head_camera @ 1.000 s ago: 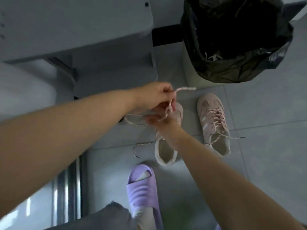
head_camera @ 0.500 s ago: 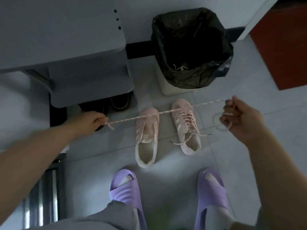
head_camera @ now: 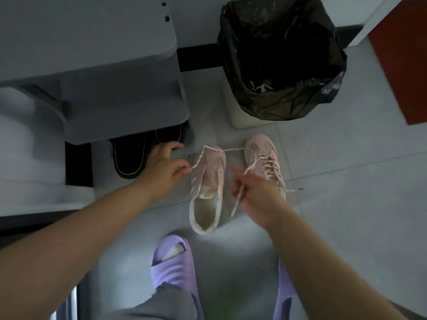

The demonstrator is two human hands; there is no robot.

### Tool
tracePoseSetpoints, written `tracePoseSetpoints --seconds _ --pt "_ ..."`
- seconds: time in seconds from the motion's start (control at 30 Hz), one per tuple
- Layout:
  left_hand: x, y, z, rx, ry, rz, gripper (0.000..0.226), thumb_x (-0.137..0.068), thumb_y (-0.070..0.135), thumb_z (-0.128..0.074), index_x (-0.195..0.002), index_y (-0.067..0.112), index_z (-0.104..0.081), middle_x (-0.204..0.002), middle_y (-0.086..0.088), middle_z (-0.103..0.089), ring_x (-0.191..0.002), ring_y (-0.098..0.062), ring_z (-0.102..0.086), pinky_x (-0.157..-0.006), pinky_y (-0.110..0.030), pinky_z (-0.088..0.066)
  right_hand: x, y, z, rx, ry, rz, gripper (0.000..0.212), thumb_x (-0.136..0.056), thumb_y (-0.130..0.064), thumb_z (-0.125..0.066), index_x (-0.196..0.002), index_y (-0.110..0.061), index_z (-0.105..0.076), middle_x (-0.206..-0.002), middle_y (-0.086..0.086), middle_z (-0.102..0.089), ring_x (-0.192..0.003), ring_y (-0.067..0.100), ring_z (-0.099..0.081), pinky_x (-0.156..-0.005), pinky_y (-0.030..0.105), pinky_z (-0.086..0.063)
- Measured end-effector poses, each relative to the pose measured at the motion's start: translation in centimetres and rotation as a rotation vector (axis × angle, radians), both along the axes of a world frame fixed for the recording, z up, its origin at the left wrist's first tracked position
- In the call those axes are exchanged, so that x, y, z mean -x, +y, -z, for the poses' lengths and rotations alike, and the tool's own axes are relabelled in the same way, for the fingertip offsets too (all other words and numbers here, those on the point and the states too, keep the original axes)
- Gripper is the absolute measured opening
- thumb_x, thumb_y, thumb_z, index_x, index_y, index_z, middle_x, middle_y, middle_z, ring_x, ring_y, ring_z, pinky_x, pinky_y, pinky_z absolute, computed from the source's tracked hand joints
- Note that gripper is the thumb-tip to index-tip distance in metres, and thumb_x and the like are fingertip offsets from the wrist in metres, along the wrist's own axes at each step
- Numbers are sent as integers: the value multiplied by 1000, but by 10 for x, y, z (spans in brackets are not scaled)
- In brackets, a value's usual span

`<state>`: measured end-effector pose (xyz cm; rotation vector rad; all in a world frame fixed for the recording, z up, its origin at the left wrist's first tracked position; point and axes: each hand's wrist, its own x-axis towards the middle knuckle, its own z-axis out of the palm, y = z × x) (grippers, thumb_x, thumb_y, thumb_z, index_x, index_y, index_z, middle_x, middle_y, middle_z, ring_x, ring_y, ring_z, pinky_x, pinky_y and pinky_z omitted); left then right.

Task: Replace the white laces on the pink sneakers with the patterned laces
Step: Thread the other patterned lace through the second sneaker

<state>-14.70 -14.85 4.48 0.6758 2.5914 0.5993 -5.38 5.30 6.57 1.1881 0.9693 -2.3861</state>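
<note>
Since the unlaced pink sneaker (head_camera: pixel 209 181) lies on the floor (head_camera: pixel 335 204) beside its laced mate (head_camera: pixel 263 158), the left hand (head_camera: pixel 165 168) has its grip pinched on one end of the patterned lace (head_camera: pixel 221 150) and the right hand (head_camera: pixel 256 195) is clamped round the other, draping it above the shoe, likely for threading.

Left hand (head_camera: pixel 166 168) extended forward on a bare forearm, thumb and forefinger pinching one end of the patterned lace (head_camera: pixel 221 150). Right hand (head_camera: pixel 256 195) held nearer the body, fingers curled round the lace's other run (tail hanging below the palm); hands apart.
</note>
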Motion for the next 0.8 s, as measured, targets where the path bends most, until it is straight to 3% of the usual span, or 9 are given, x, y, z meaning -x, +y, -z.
tracePoseSetpoints --seconds 0.1,0.17,0.27,0.33,0.4,0.47,0.57,0.67,0.8 --pt "-13 27 -10 -206 -207 36 29 -86 29 -54 -86 5 -69 -84 1 -57 -87 -15 -52 -82 -24 -36 -11 -24 8 -37 -45 -236 21 -95 -17 -45 -90 -7 -63 -73 5 -58 -61 15 -57 -63 28 -51" --pt "-22 43 -19 -397 -477 -66 13 -89 12 -57 -82 9 -66 -72 8 -61 -73 -8 -59 -72 -20 -45 -14 -34 9 -134 -30 -322 19 -96 -23 -46 -86 -14 -60 -65 -1 -55 -51 9 -50 -56 25 -45" --pt "-30 57 -25 -613 -671 -322 19 -91 3 -50 -78 13 -61 -56 13 -62 -52 4 -53 -56 -8 -42 -14 -41 10 -328 58 -415 8 -92 -18 -54 -91 -26 -54 -58 -16 -55 -44 -4 -45 -48 16 -36" --pt "-32 59 -26 -663 -710 -398 22 -93 5 -45 -78 12 -60 -53 9 -59 -49 1 -49 -52 -10 -41 -15 -41 16 -429 107 -351 29 -86 -13 -62 -108 -28 -50 -78 -11 -64 -63 -3 -58 -58 15 -44" --pt "-31 59 -25 -698 -741 -462 23 -94 6 -43 -78 11 -59 -55 6 -59 -50 -3 -51 -51 -12 -42 -14 -39 16 -480 149 -335 35 -84 -13 -65 -115 -21 -52 -94 1 -67 -84 12 -64 -74 24 -50" --pt "-30 58 -24 -732 -770 -530 23 -95 7 -41 -78 10 -57 -57 2 -62 -50 -5 -53 -49 -13 -42 -13 -38 12 -534 169 -411 23 -86 -18 -62 -106 -7 -60 -86 2 -62 -77 13 -57 -72 25 -45" --pt "-26 56 -22 -720 -743 -579 24 -97 12 -40 -79 11 -55 -61 -2 -61 -48 -4 -52 -47 -13 -41 -14 -35 11 -599 168 -500 28 -86 -27 -63 -89 1 -64 -76 6 -55 -70 13 -48 -69 27 -38" --pt "-21 53 -20 -713 -693 -644 25 -98 13 -37 -80 15 -54 -54 6 -56 -44 -1 -44 -47 -11 -38 -15 -29 11 -732 207 -596 33 -84 -28 -65 -79 5 -62 -69 7 -49 -64 14 -43 -63 26 -36" --pt "-10 44 -13 -651 -597 -653 26 -98 11 -36 -80 16 -54 -59 2 -52 -45 -3 -39 -51 -15 -34 -17 -19 15 -674 165 -645 21 -89 -24 -59 -84 -5 -68 -80 4 -67 -75 12 -58 -75 24 -43"
